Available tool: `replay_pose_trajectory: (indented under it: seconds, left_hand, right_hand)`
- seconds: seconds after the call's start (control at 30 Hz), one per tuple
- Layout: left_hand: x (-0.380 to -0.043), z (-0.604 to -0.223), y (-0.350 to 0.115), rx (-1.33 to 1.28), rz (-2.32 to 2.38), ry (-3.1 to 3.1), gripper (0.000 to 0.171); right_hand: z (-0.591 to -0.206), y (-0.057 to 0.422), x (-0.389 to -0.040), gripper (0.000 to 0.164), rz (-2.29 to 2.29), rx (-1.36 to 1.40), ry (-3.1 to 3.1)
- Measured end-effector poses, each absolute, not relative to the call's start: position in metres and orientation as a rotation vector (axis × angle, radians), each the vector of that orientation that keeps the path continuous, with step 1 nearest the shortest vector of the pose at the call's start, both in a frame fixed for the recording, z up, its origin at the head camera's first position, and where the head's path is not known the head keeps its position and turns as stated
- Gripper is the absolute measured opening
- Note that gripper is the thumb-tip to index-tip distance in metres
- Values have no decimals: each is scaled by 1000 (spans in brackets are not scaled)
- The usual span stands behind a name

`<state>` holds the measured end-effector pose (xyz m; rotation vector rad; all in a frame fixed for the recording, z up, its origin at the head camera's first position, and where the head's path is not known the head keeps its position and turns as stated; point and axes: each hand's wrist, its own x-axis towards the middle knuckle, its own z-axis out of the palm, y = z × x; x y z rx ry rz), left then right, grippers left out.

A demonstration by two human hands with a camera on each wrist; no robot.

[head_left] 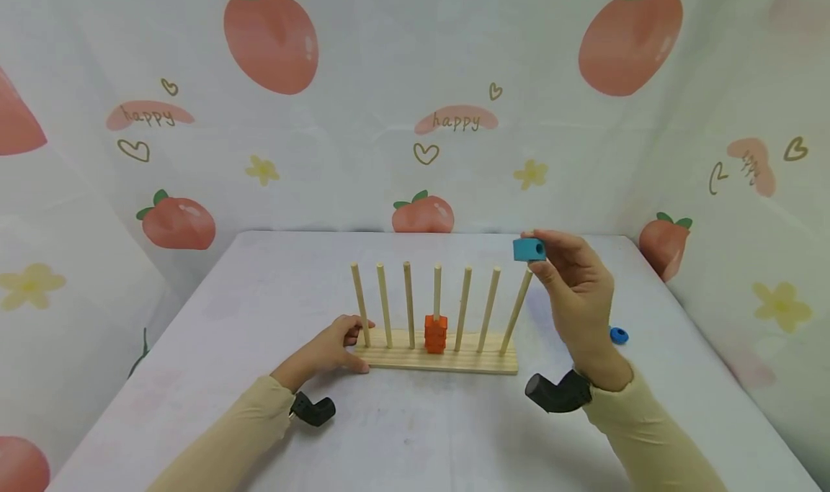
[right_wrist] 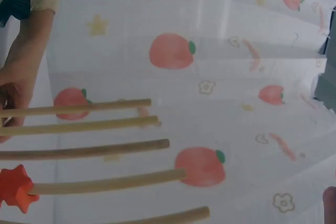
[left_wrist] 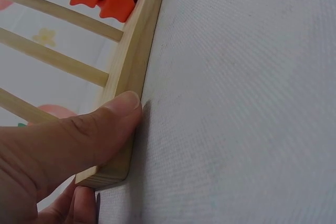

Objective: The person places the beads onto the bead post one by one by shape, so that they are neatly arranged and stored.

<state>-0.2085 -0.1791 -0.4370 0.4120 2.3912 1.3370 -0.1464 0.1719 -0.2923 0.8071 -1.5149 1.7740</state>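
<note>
The right hand (head_left: 577, 283) pinches a blue block (head_left: 521, 250) near the tip of the rightmost peg (head_left: 516, 312); the left hand (head_left: 332, 348) grips the wooden rack (head_left: 402, 362) at left, orange stars (head_left: 436, 335) on its middle peg (head_left: 437, 290)

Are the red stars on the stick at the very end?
No, the red stars sit on the middle stick of the seven.

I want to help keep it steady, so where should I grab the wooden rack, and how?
I'd try the base at its right end, coming from the right side, thumb in front and fingers behind. The flat wood sticks out past the last stick there, and the left hand already holds the other end.
</note>
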Motion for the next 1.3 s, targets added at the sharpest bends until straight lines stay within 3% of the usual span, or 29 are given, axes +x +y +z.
replay_pose_trajectory:
  seconds: [0.4,0.67,1.3]
  left_hand:
    - [-208,-437,-179,401,1321,2399,76]
    - [-209,-438,-179,393,1320,2409,76]
    - [-209,-438,-179,409,1325,2396,76]
  right_hand:
    - [-320,141,-158,43,1646,878,-1608]
    - [-331,131,-171,33,1494,877,-1718]
    - [-350,121,-177,32,1666,746,-1801]
